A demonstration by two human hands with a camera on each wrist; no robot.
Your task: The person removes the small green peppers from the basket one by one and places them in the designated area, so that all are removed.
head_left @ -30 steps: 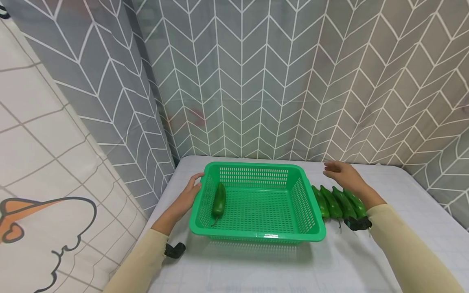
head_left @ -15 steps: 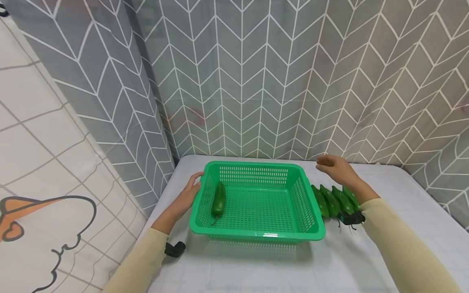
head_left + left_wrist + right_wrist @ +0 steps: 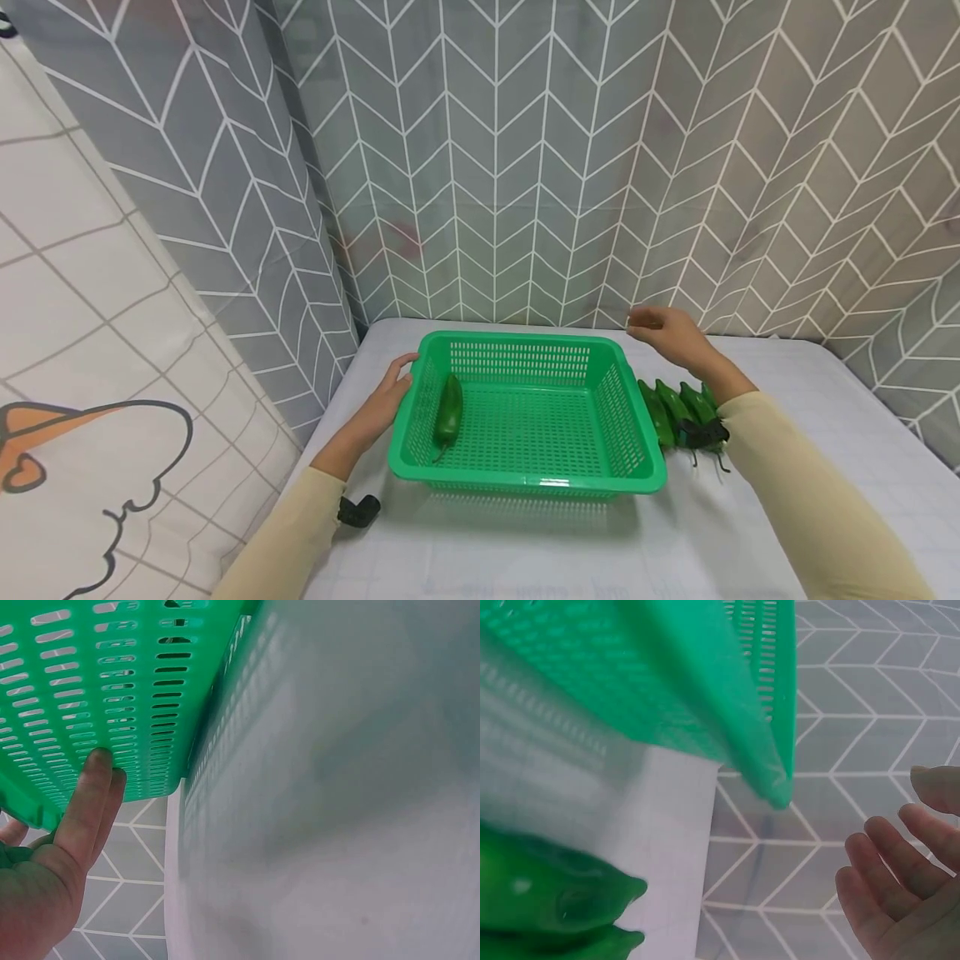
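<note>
A green plastic basket (image 3: 525,485) with slotted walls stands on the table, holding one long green pepper (image 3: 448,410) along its left side. My left hand (image 3: 381,408) grips the basket's left rim; in the left wrist view its fingers (image 3: 88,806) lie against the outer wall below the rim. Beyond the basket's back right corner, my right hand (image 3: 667,333) hangs in the air with nothing in it, its fingers relaxed and apart from the basket. Several green peppers (image 3: 675,404) lie side by side right of the basket, partly hidden by my right wrist.
The table (image 3: 810,392) carries a pale cloth. A grey patterned curtain (image 3: 525,167) hangs close behind it, and a white curtain with a cartoon drawing (image 3: 90,333) hangs at the left. Black wrist cameras sit under both forearms.
My right hand has moved left and toward the back, from above the pepper row to near the basket's back right corner. The left hand, basket and peppers have stayed in place.
</note>
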